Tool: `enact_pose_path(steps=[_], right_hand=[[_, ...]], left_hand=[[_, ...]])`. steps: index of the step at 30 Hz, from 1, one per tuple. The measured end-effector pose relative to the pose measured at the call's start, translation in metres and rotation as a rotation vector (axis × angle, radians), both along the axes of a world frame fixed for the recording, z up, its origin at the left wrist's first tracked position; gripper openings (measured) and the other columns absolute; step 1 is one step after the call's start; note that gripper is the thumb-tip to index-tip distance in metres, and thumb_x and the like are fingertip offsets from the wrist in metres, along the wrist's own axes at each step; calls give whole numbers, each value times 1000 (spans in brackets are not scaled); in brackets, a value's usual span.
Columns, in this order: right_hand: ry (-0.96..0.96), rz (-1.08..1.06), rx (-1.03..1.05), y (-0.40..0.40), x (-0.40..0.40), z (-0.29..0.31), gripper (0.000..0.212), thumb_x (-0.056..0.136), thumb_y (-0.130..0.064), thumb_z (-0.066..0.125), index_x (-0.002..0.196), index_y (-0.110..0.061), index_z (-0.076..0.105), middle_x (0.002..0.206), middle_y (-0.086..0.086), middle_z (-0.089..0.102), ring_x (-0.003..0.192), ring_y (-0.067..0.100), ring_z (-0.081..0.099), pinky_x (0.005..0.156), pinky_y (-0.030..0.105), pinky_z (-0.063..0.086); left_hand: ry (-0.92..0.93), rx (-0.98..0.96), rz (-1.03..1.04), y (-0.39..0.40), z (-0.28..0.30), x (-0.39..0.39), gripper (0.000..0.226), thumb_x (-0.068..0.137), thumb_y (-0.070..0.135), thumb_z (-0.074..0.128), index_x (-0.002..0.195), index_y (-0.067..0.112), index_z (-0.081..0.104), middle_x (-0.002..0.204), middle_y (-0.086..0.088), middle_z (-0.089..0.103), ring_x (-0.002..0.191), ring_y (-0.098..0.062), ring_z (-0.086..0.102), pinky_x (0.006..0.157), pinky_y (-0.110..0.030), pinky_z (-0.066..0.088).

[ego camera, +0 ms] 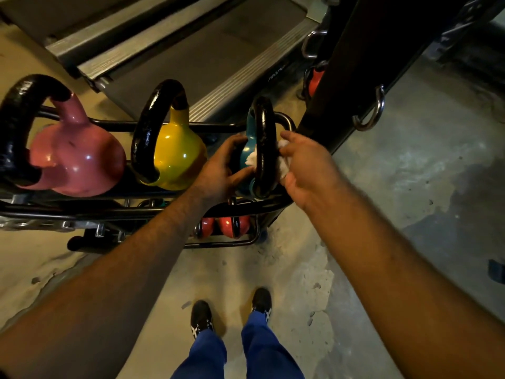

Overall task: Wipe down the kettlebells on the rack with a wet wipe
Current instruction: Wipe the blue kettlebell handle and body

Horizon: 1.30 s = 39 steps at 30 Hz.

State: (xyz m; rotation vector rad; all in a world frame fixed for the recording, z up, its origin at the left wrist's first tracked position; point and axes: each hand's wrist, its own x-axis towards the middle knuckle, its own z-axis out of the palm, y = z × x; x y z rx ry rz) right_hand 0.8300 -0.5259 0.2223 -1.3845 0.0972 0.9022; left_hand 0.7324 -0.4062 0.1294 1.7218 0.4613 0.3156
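risk: wipe [282, 162] was bunched small against the black handle [263, 149] of the teal kettlebell [247, 154], so it could likely slip out of the fingers or snag on the chipped paint and tear.
risk cause: only part of the wipe showed on each side of the handle; grip on it looked shallow, judged from how little cloth was visible.
risk two: teal kettlebell sat at the right end of the rack [142, 209], next to the rail's curved end; a hard push sideways could probably rock it against the rail or toward the yellow kettlebell [177, 151].
risk three: feet stood right below the rack edge, so a bell tipped off the front rail could land near them. judgement only.
left hand: left hand [221, 168] was curled loosely around the teal body, fingers and thumb spread on it, steadying it; it held no wipe.
right hand: right hand [306, 168] was pinching the white wipe and pressing it to the outer side of the handle, fingers bent round the cloth.
task thing: wipe sat between right fingers and handle, a bit poking through the handle loop.
other bells: pink kettlebell [73, 160] and the yellow one sat untouched on the top tier; red ones [235, 225] on the lower tier.
progress guess: can't tell which bells were already wiped.
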Motion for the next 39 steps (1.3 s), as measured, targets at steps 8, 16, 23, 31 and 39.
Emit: enact_pose_path(steps=[8,16,23,31,39], right_hand=[[20,-136,-109,59,24,6,26,96,6,35,82,1,57,66,17,60,52,29,63,56,44,58],[19,-59,-217,74,33,22,32,105,-6,31,79,-1,51,72,16,52,56,28,55,39,34,52],[197,24,-168,53,26,31,39,106,-14,34,80,0,60,64,14,66,57,25,65,50,37,55],[179,-70,-13,56,27,40,27,104,-23,42,85,-8,55,73,9,56,62,22,61,70,35,53],[161,140,31,66,45,49,90,92,-62,53,161,-17,16,161,24,27,138,44,42,93,56,50]], left_hand=[[-27,-8,5,4,-3,-1,67,82,26,71,140,16,39,135,0,52,124,-13,56,101,-25,50],[-61,27,5,3,-4,2,66,74,49,70,130,27,42,135,1,50,126,-16,54,105,-29,47],[-55,71,-20,6,-6,2,77,77,49,71,136,7,46,137,-5,52,125,-14,55,106,-35,48],[-50,105,22,7,-6,0,84,75,58,66,141,10,46,141,6,44,129,-11,49,110,-37,45],[-32,123,41,8,-11,-1,81,77,56,66,142,12,44,145,-4,47,131,-18,50,109,-45,45]])
